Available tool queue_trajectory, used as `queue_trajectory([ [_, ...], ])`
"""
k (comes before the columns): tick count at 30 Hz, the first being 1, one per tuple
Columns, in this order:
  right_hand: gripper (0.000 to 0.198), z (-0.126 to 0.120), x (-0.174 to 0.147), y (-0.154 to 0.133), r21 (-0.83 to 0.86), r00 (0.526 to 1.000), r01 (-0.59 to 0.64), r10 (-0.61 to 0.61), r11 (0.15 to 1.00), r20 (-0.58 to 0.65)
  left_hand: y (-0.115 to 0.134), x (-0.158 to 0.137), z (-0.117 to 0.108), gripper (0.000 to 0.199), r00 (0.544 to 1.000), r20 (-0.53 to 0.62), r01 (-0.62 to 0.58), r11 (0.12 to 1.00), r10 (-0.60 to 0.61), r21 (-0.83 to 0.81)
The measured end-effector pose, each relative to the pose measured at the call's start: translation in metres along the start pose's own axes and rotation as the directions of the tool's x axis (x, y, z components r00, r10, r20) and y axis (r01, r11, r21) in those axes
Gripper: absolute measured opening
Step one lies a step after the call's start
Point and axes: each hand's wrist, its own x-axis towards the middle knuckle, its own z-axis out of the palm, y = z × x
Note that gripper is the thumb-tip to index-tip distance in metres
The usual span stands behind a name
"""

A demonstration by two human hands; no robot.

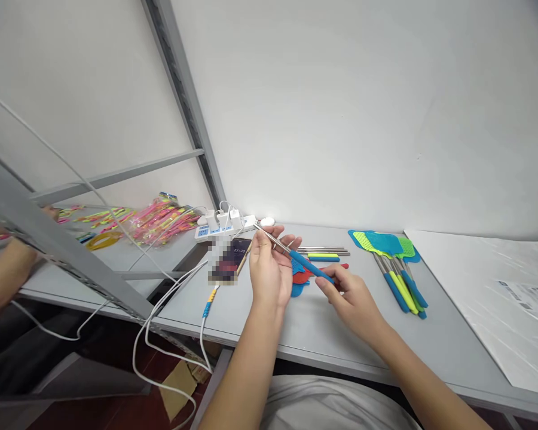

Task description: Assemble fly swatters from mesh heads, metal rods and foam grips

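A fly swatter handle (pixel 305 261), a thin metal rod with a blue grip, slants between my hands above the table. My left hand (pixel 269 263), palm up, pinches the metal rod near its far end with thumb and fingers. The end of the blue grip is in my right hand (pixel 350 294), closed around it. Beneath the handle lie blue and red swatter heads (pixel 303 278), partly hidden by it and my hands. Behind them are loose metal rods (pixel 327 249) and a yellow-green and blue grip (pixel 323 258). Several assembled fly swatters (pixel 397 269) are piled to the right.
On the left are a phone (pixel 233 260), a power strip (pixel 224 227) with plugs, and white cables (pixel 147 328) hanging over the edge. A metal rack post (pixel 94 269) separates a side table with bagged colourful items (pixel 161 218) and another person's arm (pixel 9 275). White wrapped sheeting (pixel 475 286) lies right.
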Motion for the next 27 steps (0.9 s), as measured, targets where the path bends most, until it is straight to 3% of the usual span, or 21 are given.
queue_trajectory([
  [3, 0.029, -0.006, -0.006, 0.006, -0.085, 1.000, 0.017, -0.018, 0.996, -0.008, -0.006, -0.005, -0.013, 0.020, 0.995, -0.098, 0.027, 0.999, -0.030, -0.029],
  [9, 0.039, -0.017, -0.014, 0.016, -0.209, 0.999, -0.027, 0.017, 0.977, -0.048, -0.021, -0.026, -0.043, 0.019, 0.981, -0.127, 0.146, 0.989, -0.147, -0.018],
  [14, 0.037, -0.021, -0.020, 0.016, -0.342, 0.999, 0.054, -0.047, 0.938, 0.027, -0.027, -0.041, -0.048, 0.021, 0.988, -0.115, 0.105, 0.994, -0.102, 0.018],
  [18, 0.036, -0.025, -0.025, 0.021, -0.382, 0.998, 0.048, -0.028, 0.923, 0.056, -0.030, -0.047, -0.046, 0.019, 0.991, -0.115, 0.078, 0.996, -0.074, 0.032],
  [24, 0.024, -0.029, -0.029, 0.023, -0.398, 0.984, -0.054, 0.117, 0.916, 0.135, -0.040, -0.050, -0.046, 0.022, 0.990, -0.120, 0.096, 0.981, -0.077, 0.168],
  [27, 0.023, -0.028, -0.031, 0.024, -0.384, 0.979, -0.079, 0.145, 0.920, 0.144, -0.041, -0.048, -0.049, 0.028, 0.993, -0.037, 0.114, 0.914, -0.108, 0.390],
])
